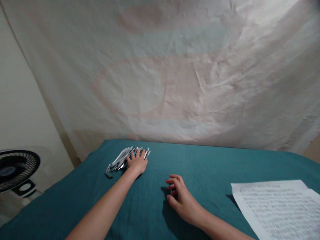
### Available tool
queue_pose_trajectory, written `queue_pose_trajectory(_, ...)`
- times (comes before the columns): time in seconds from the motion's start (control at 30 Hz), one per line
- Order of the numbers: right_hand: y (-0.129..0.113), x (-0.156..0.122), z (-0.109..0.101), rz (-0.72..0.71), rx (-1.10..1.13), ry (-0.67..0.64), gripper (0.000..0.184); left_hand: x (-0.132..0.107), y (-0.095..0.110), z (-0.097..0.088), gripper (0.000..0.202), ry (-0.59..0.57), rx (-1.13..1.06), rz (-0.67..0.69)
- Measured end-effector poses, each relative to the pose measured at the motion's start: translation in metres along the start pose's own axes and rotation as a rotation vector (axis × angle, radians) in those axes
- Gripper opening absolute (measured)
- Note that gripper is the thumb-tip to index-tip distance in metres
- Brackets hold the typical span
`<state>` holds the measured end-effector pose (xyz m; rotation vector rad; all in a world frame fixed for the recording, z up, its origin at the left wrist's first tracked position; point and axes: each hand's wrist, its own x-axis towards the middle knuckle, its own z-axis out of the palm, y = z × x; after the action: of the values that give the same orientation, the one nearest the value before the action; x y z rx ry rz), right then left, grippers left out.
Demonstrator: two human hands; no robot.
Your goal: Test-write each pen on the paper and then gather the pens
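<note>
My left hand (138,163) reaches to the far left of the table. Its fingers are spread and lie over the right part of a heap of slim, pen-like items (120,159) in silver, white and black. What is under the palm is hidden, and the heap is too small to tell each piece apart. One dark, bent-looking piece (108,172) sticks out at the heap's near left end. My right hand (180,198) hovers or rests lightly near the table's middle, fingers loosely curved, thumb apart, with nothing in it.
A green cloth (200,163) covers the table. Printed white sheets (277,206) lie at the right, overlapping. A black fan (18,170) stands beyond the table's left edge. A pale hanging sheet (180,76) closes off the back.
</note>
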<state>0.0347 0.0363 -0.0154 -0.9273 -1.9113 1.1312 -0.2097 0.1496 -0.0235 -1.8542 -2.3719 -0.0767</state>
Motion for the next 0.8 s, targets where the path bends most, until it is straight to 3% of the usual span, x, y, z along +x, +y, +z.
queue_pose_trajectory(0.17,0.000,0.000,-0.001,0.002,-0.003,0.003,0.036,-0.001,-0.004,0.000,0.057,0.008,-0.021,0.017)
queue_pose_trajectory(0.43,0.000,0.001,0.000,-0.011,-0.001,0.007,0.036,-0.018,0.010,-0.011,0.058,0.209,0.011,0.108)
queue_pose_trajectory(0.6,0.003,-0.001,0.001,-0.013,0.002,0.014,0.037,-0.025,0.022,-0.021,0.044,0.307,0.010,0.210)
queue_pose_trajectory(0.8,0.005,-0.001,0.001,-0.027,-0.006,0.010,0.038,-0.022,0.024,-0.025,0.029,0.293,0.025,0.130)
